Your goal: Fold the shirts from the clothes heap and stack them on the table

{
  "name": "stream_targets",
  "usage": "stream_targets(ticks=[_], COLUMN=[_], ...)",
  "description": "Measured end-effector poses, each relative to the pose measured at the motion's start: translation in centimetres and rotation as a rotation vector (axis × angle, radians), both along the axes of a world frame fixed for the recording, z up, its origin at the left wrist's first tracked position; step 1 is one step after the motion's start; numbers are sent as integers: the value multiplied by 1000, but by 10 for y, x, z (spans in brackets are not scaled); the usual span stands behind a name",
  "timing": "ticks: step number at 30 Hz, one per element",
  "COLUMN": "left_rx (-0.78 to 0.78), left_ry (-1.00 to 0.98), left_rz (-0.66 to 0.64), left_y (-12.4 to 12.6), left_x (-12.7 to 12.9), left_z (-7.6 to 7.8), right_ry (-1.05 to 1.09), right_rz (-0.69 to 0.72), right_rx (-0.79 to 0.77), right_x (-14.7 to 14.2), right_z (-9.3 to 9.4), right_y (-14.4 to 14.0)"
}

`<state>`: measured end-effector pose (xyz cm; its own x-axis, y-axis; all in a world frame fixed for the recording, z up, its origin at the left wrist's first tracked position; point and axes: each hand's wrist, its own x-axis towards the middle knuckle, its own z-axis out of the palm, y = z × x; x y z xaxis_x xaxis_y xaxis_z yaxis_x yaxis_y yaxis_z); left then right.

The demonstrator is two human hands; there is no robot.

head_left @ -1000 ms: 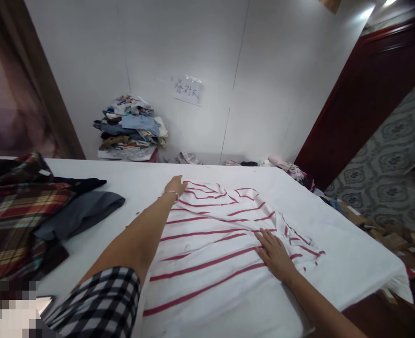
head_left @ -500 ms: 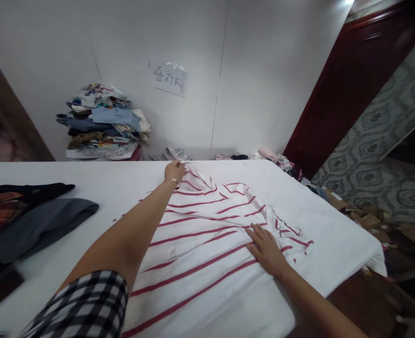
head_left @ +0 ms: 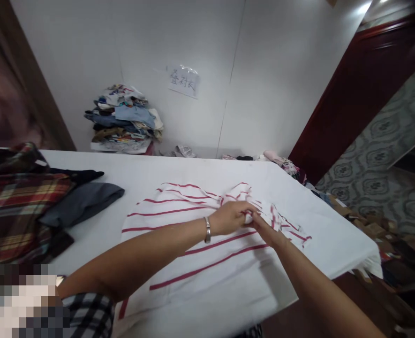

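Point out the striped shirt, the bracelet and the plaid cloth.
striped shirt (head_left: pixel 179 263): head view, flat near part of the cloth.
bracelet (head_left: pixel 207 229): head view, band on the left wrist.
plaid cloth (head_left: pixel 17 202): head view, middle of the heap.

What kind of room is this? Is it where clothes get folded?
Probably a clothes-folding room: a striped shirt lies spread on a white table, a pile of folded clothes sits by the wall, and more garments wait nearby.

hands (head_left: pixel 251 220) | pinching striped shirt (head_left: pixel 179 263) | white table (head_left: pixel 334 234)

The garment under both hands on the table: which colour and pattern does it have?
The white garment carries thin red horizontal stripes, seen best in the head view.
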<state>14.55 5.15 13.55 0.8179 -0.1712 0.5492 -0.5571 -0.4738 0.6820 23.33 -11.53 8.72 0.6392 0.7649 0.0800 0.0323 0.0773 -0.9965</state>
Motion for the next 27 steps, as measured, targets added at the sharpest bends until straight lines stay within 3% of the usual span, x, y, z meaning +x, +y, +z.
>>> stream_targets(ticks=[3,5,7,11,14,18,22,27], left_rx=[-62,-25,134,277,382,504,621,769], left_ry=[181,281,374,503,625,763,807,799], left_rz=[50,282,632,880,960,1002,954,899], left_y=[17,52,98,183,218,240,252,258], left_x=[-4,-2,0,-1,-3,-2,5,15], left_z=[-11,-12,-13,-33,-56,-79,-86,-81], right_ry=[106,131,142,153,117,91,81,63], right_rz=[-8,-29,-38,-91,-171,-303,-357,-373], right_rx=[61,89,96,139,242,302,363,456], right_x=[-8,-1,16,67,104,137,154,166], right_z=[12,21,34,78,118,156,172,184], right_y=[24,33,38,48,57,64,67,69])
